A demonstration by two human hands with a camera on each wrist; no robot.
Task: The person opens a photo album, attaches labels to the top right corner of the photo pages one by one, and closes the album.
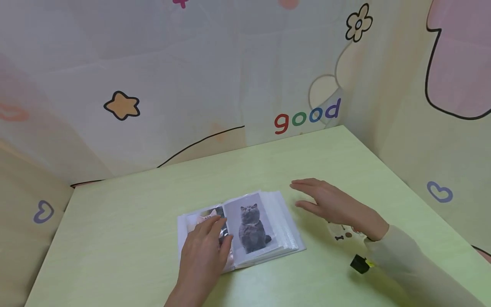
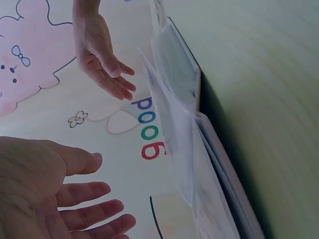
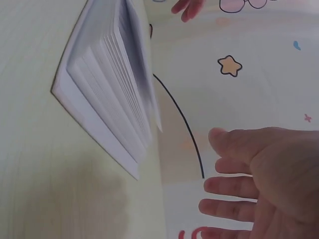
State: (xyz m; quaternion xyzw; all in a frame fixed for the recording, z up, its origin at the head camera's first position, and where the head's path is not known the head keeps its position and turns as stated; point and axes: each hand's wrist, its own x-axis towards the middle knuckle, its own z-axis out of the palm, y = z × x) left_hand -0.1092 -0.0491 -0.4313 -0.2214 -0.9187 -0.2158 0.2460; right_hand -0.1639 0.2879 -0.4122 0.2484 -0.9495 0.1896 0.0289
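Note:
A photo album [image 1: 281, 221] lies spread on the table, its clear sleeves fanned toward the right. On its right page is a photo of a grey cat [image 1: 253, 234]; a second cat photo [image 1: 203, 216] on the left page is partly covered by my left hand [image 1: 203, 247]. That hand hovers over the left page with relaxed fingers, and the left wrist view shows a gap between fingertips and pages. Off the album's right edge, my right hand [image 1: 333, 202] is held in the air, fingers extended and holding nothing. The right wrist view shows the stacked page edges [image 3: 107, 89] side-on.
By the right sleeve [image 1: 406, 256] is a small black block [image 1: 359, 264] with a yellow bit. A printed bone [image 1: 339, 238] shows on the table [image 1: 115, 238] under the right wrist. Cloth walls [image 1: 184, 85] with drawings border the table's back and sides.

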